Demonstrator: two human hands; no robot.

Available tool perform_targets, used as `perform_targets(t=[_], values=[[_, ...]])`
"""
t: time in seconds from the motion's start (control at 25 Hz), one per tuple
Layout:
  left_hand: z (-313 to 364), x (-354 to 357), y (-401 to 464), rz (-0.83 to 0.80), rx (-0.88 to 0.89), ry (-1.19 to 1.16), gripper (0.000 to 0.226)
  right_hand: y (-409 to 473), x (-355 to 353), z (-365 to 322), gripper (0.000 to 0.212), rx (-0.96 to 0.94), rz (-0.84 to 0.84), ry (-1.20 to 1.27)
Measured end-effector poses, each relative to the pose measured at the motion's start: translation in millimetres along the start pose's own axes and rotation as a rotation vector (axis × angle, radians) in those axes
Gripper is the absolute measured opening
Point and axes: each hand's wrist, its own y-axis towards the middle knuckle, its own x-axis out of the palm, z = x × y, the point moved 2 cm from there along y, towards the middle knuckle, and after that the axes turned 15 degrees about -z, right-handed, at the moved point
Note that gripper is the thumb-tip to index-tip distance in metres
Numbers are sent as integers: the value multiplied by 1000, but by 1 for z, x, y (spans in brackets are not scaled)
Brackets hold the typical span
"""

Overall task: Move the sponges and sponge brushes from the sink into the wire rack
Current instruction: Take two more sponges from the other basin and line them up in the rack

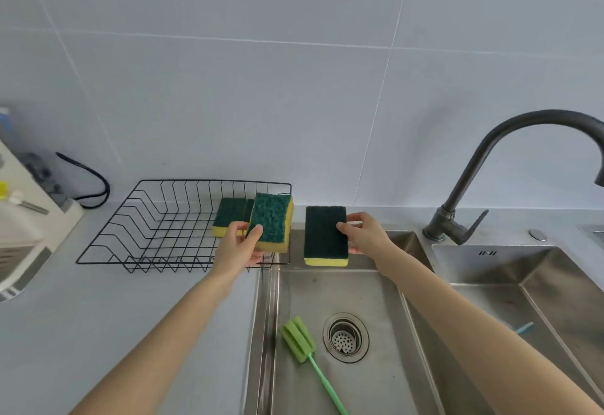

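Closest to me a green sponge brush (299, 339) lies in the sink (376, 378) beside the drain (345, 337). Both my arms are stretched forward. My left hand (238, 244) has its fingers clamped on a yellow-green sponge (273, 226), tilted over the wire rack's (157, 225) right end. My right hand (364, 233) pinches a second sponge (325, 235) above the sink's back edge. Another sponge (228, 215) already sits in the rack. Grey desk (98, 310), pale tiled wall (261, 88), dark faucet (490, 166) on the right.
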Motion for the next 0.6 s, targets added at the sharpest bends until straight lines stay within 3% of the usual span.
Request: perform_targets(t=[0.36, 0.6], values=[[0, -101, 14, 122, -28, -2, 21, 42, 72, -53, 39, -29, -57, 26], [0, -156, 41, 183, -85, 1, 38, 88, 118, -79, 37, -18, -115, 27]])
